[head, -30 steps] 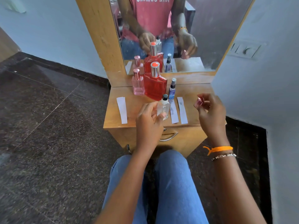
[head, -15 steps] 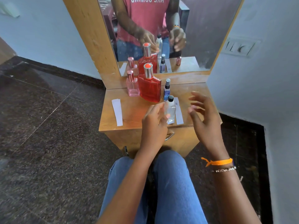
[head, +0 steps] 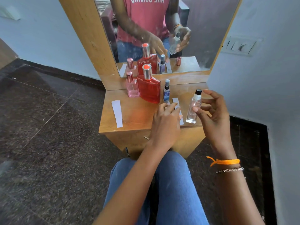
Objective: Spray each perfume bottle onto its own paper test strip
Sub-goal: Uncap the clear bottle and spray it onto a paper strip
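Observation:
My right hand [head: 211, 114] holds a clear glass bottle [head: 193, 108] with a black sprayer upright above the right front of the wooden dresser top [head: 138, 117]. My left hand [head: 165, 122] reaches over the paper strips [head: 177, 101] in the middle, its straight fingers touching them. At the back stand a pink bottle [head: 132, 86], a large red bottle [head: 149, 86] and a small blue spray bottle [head: 166, 90]. One more paper strip [head: 117, 113] lies alone at the left.
A mirror [head: 170, 30] in a wooden frame rises behind the bottles; in its reflection a small pink cap [head: 178, 60] stands on the dresser top. A white wall with a switch plate [head: 240, 46] is close on the right. My knees in jeans [head: 162, 184] are under the dresser's front edge.
The clear bottle passed from my left hand to my right hand. The pink cap that my right hand held a second ago has left it. My left hand dropped onto the strips.

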